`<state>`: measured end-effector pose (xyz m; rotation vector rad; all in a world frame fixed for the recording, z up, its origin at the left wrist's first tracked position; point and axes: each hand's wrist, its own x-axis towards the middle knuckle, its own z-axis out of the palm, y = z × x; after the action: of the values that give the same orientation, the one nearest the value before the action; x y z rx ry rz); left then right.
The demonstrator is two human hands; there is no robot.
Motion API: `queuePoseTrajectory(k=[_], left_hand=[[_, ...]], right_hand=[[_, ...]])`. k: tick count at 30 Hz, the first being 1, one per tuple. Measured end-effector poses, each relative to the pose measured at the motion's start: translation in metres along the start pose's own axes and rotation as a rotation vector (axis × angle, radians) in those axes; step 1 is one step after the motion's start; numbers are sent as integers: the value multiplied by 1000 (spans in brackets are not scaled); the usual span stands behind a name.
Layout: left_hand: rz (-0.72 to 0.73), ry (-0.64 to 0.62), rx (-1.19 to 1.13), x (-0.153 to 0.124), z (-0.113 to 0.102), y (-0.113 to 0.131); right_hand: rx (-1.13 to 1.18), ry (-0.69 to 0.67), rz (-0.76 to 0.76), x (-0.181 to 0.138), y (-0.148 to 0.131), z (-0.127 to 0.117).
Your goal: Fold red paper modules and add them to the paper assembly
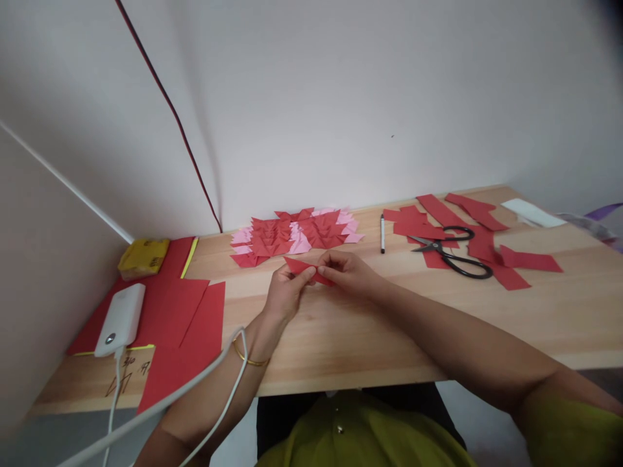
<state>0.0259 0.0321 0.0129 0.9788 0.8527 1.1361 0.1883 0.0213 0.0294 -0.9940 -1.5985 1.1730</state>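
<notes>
The left hand [283,295] pinches a small folded red paper [298,264] between its thumb and fingers. The right hand [351,274] pinches the other end of the same paper, so both hands hold it and they are close together. The paper is up over the middle of the table [341,347], a bit nearer the back edge than the front edge. A gold bracelet [257,362] is on the left wrist.

Just past the hands, by the back edge, lie lots of folded red and pink papers [272,237] in rows. To the right of them is a white pen [382,235] with a dark tip. Then come scissors [468,266] with big black handles, lying open on cut red paper pieces [435,209]. A white strip [533,213] is near the back right corner.

At the left end, big red sheets [170,305] lie on top of each other. A white box [121,316] with a white cord [115,395] and a yellow packet [145,257] sit on them, the packet nearer the back left corner.
</notes>
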Motion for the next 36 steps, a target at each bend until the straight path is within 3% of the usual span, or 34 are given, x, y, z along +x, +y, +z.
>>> queuePoseTrajectory(k=[10,21,36], left_hand=[[0,28,100,-2,-1,-4],[54,103,-67,1,2,2],[-120,-45,-104,0,1,4]], right_hand=[[-106,25,-53,-4,2,9],[-45,-25,95,0,-2,1],[-51,38,17,-1,0,1]])
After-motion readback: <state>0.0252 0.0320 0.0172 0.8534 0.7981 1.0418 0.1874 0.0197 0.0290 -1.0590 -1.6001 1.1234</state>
